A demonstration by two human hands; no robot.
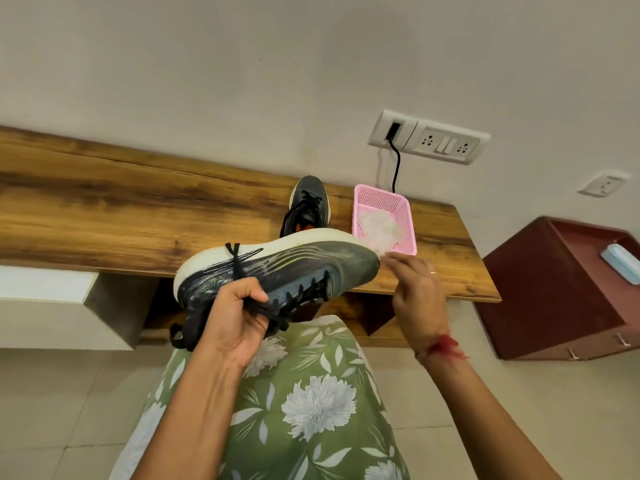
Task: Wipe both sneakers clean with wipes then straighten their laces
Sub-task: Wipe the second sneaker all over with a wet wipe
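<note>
Left grip [239, 317]: clamped on the collar of the sneaker [277, 268], over the lap.
Right grip [415, 289]: at its toe, blurred; cannot tell if it pinches anything.
Other sneaker [308, 206]: bench [138, 216] far edge, beside the basket [408, 216] of wipes [379, 232].
Advice: steady the shoe, wipe toe to heel.

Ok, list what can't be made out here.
All in the head view:
The second sneaker: heel end hidden behind the held sneaker.
The held sneaker: collar covered by the left hand, far side turned away.
The wipes in the basket: crumpled heap, number unreadable.
The right hand: fingers motion-blurred, so whether they pinch a wipe is unclear.
The pale blue object: cut off by the right edge.
</note>
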